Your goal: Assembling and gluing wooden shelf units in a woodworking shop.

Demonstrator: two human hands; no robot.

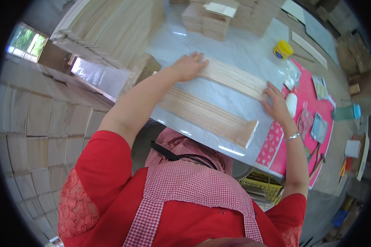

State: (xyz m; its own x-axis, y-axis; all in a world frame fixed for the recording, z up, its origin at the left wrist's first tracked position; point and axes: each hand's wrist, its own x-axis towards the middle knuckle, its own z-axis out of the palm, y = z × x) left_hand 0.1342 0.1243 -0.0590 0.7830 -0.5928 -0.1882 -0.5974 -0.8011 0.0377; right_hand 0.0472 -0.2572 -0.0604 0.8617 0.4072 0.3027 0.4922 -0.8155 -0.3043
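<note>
A row of thin pale wooden boards (235,78), packed side by side, lies across the white tabletop. At its far left end is my left hand (189,67), the fingers bent over the end. My right hand (276,102) is on the opposite end, thumb and fingers around the corner. Together the two hands clasp the row lengthwise. Nearer to me a second row of thin wooden boards (206,115) lies roughly parallel, touched by neither hand; its right end piece leans slightly. Parts of my fingertips are hidden behind the wood.
Tall stacks of boards (111,31) stand at the left, with smaller wooden stacks (212,20) at the back. On the right are a yellow tub (283,50), a white bottle (291,104) and a pink cloth (299,136) with tools. A yellow basket (261,187) sits below the table edge.
</note>
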